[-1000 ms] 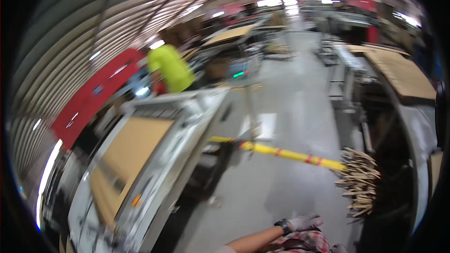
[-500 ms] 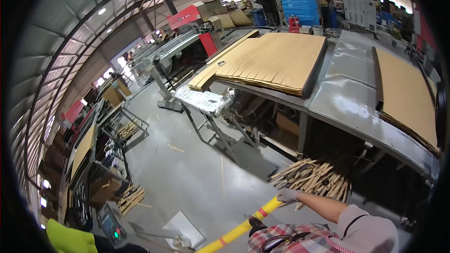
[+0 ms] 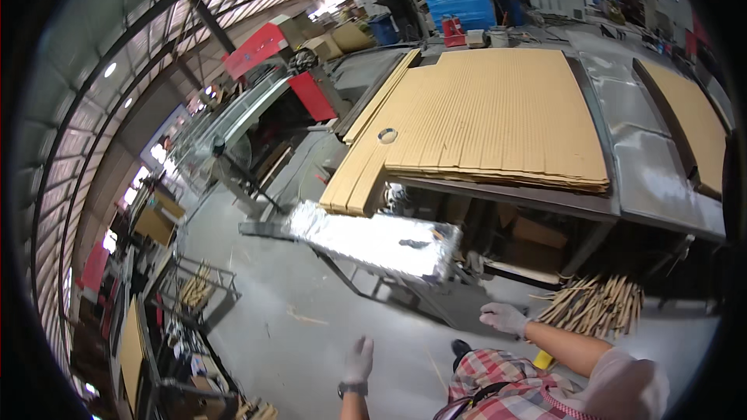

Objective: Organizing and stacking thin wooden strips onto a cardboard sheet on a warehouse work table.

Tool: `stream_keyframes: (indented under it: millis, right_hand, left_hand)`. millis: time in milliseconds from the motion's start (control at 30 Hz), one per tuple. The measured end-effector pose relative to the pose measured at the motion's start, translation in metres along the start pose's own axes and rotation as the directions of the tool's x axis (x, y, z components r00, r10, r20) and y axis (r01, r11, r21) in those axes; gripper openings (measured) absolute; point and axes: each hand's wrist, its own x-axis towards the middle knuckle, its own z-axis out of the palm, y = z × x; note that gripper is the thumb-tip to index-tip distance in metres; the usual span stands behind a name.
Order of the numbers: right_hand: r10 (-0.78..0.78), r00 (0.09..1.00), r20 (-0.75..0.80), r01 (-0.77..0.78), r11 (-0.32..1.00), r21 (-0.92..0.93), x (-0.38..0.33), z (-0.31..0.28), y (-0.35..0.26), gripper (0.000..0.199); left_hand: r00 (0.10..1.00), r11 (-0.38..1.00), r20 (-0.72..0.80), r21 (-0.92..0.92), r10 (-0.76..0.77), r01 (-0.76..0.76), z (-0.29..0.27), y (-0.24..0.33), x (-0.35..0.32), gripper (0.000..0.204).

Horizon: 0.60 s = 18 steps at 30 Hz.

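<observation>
My left hand, gloved and with a dark watch at the wrist, is raised over the grey floor. Its fingers are loosely bent and I see nothing in them. In a pale glove too, my right hand hangs in front of my body, fingers partly curled and empty. Both hands are apart from the foil-covered stand ahead. Beyond that stand, a stack of ribbed tan boards lies on a metal table. On the boards rests a small ring-shaped thing, perhaps a roll of tape.
A heap of thin wooden strips lies under the table's near edge, right of my right hand. More tan boards stand at the right. At left is a metal rack. A yellow strip shows beside my body.
My view has swung right and come closer to the foil-covered stand. My left hand has come into view. My right hand is now clear of the yellow strip it overlapped; the lit control box has left view.
</observation>
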Motion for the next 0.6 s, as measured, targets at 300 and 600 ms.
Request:
stream_keyframes:
  millis: [300,600]
  right_hand:
    - [0.096,0.968,-0.230,-0.046,0.976,0.214,0.339,0.068,-0.137,0.061]
    - [0.507,0.784,-0.357,-0.307,0.818,0.486,0.514,0.111,-0.203,0.108]
  left_hand:
    - [0.876,0.896,0.267,0.084,0.401,-0.436,-0.004,0.109,0.316,0.056]
    - [0.846,0.932,0.412,-0.021,0.337,-0.361,-0.064,0.163,0.689,0.061]
